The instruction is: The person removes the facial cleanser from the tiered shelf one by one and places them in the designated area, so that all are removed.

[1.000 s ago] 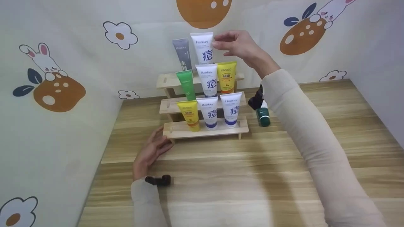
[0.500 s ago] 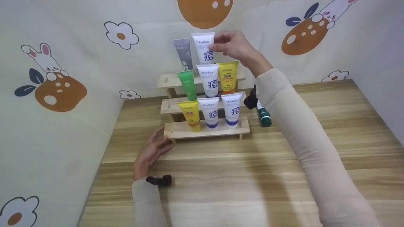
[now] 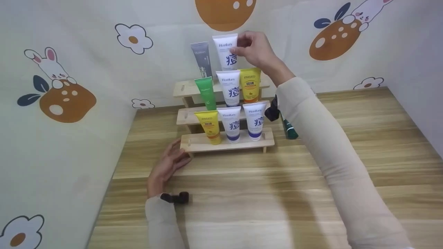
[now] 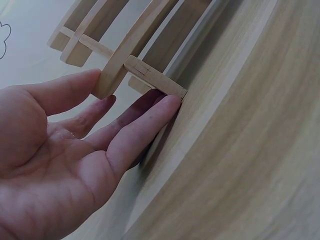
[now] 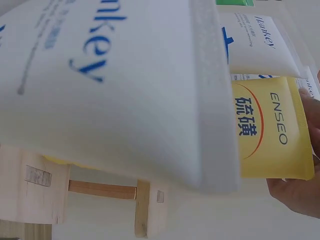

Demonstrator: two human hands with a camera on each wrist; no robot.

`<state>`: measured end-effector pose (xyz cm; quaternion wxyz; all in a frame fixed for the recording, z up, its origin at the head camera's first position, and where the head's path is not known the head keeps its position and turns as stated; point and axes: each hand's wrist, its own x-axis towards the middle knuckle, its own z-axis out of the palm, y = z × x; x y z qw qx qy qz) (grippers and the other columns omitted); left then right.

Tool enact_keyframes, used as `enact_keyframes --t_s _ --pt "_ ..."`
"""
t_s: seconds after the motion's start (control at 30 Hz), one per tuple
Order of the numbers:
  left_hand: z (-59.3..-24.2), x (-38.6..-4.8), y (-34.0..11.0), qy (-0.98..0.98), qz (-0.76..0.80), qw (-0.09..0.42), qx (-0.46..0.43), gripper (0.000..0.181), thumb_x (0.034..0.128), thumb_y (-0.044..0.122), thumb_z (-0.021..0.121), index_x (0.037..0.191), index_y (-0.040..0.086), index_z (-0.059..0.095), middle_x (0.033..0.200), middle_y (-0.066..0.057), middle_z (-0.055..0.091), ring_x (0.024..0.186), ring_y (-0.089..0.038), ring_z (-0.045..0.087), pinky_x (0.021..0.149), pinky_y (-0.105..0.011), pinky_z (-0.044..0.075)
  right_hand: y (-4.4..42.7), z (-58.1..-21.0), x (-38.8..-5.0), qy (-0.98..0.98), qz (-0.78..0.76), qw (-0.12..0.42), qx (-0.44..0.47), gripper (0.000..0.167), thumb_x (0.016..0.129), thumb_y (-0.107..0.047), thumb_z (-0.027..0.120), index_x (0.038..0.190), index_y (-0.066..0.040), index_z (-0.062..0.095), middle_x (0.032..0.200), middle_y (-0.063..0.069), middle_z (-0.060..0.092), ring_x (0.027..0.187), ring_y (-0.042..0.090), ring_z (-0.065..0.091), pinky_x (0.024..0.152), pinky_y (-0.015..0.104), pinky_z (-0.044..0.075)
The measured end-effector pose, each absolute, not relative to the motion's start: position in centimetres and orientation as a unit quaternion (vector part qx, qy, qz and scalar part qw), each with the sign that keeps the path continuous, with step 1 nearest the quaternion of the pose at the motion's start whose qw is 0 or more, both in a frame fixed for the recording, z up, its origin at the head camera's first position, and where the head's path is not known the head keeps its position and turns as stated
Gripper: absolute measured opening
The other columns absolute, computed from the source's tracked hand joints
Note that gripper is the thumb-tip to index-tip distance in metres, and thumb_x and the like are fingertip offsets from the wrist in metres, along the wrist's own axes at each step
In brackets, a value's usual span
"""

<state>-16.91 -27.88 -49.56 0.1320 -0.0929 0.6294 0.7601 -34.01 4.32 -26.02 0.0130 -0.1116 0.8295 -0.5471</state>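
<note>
My right hand (image 3: 258, 50) pinches the right edge of a white tube (image 3: 225, 52) with blue lettering at the top tier of a three-tier wooden stand (image 3: 221, 148). A grey tube (image 3: 201, 58) stands to its left. The middle tier bears a green tube (image 3: 206, 92), a white tube (image 3: 229, 88) and, behind it to the right, a yellow tube (image 3: 250, 84). My left hand (image 3: 165, 167) touches the stand's lower left end; in the left wrist view its fingertips (image 4: 170, 102) rest against the wooden leg, fingers nearly straight.
On the bottom tier stand a yellow tube (image 3: 209, 127) and two white tubes (image 3: 231, 123). A dark green tube (image 3: 290, 129) lies on the table right of the stand, partly hidden by my right sleeve. A patterned cloth (image 3: 166, 38) rises behind the table.
My right hand has moved left onto the top white tube and taken hold of its edge; the tube has shifted slightly right. The left hand stays at the stand.
</note>
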Motion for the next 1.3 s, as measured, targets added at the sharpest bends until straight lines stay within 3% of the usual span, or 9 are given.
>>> enact_keyframes --t_s 0.2,0.63,0.83,1.0,1.3 --pt "-49.5 -16.9 -27.9 0.628 0.759 0.137 -0.1 0.058 0.1049 0.009 0.045 0.158 0.019 0.025 0.158 -0.017 0.033 0.131 -0.029 0.055 0.111 -0.041 0.052 5.6 -26.0 -34.2 0.828 -0.55 -0.01 -0.103 0.033 0.099 -0.02 0.063 0.132 -0.015 0.058 0.126 -0.001 0.058 0.115 0.012 0.055 0.106 0.021 0.051" --pt "-49.6 -16.9 -28.1 0.629 0.76 0.134 -0.098 0.06 0.1045 0.006 0.045 0.159 0.017 0.023 0.151 -0.024 0.04 0.129 -0.031 0.056 0.112 -0.044 0.051 9.9 -25.4 -34.2 0.755 -0.653 -0.017 -0.066 0.033 0.101 -0.02 0.059 0.132 -0.016 0.052 0.123 -0.003 0.055 0.121 0.017 0.058 0.109 0.031 0.052" --pt "-49.5 -17.1 -28.0 0.629 0.759 0.139 -0.094 0.058 0.1055 0.007 0.044 0.159 0.017 0.022 0.154 -0.022 0.036 0.127 -0.026 0.057 0.111 -0.042 0.052 12.5 -25.3 -33.7 0.735 -0.674 -0.029 -0.058 0.033 0.1 -0.022 0.058 0.132 -0.016 0.052 0.125 -0.001 0.058 0.122 0.018 0.057 0.112 0.033 0.05" --pt "-49.4 -17.1 -28.0 0.63 0.76 0.133 -0.094 0.055 0.1058 0.009 0.045 0.157 0.017 0.026 0.148 -0.02 0.042 0.12 -0.023 0.062 0.108 -0.041 0.054 14.7 -25.4 -33.6 0.728 -0.682 -0.036 -0.054 0.036 0.1 -0.025 0.059 0.133 -0.016 0.051 0.129 0.0 0.058 0.124 0.018 0.056 0.116 0.035 0.047" --pt "-49.6 -17.1 -27.9 0.628 0.762 0.134 -0.087 0.057 0.105 0.008 0.045 0.158 0.016 0.025 0.147 -0.021 0.044 0.124 -0.03 0.06 0.108 -0.043 0.054 18.3 -26.1 -33.3 0.73 -0.682 -0.041 -0.023 0.039 0.099 -0.028 0.06 0.135 -0.018 0.049 0.128 -0.002 0.057 0.122 0.017 0.054 0.118 0.038 0.043"
